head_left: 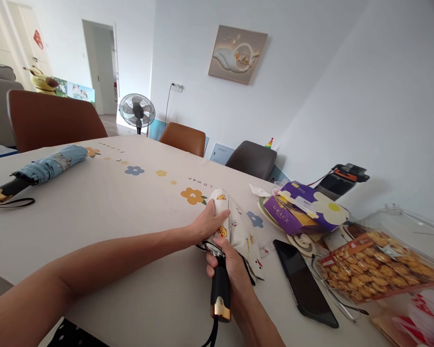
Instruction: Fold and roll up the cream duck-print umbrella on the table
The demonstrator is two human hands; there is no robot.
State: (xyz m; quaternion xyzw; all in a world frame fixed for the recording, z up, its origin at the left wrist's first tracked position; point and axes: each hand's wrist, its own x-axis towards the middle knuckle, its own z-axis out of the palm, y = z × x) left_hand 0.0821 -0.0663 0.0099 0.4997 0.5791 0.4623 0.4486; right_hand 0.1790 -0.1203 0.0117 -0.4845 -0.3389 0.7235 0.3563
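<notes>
With the left hand (pixel 207 222) wrapped over the umbrella (pixel 235 224) and the right hand (pixel 232 264) fisted on its handle (pixel 220 285), loose folds (pixel 251 255) may slip free toward the phone (pixel 304 284) at 4 o'clock.

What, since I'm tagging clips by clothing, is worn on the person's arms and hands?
Nothing that shows. No sleeve comes into view on either arm, and the left hand and right hand have no gloves, rings, watch or bracelet that can be seen.
</notes>
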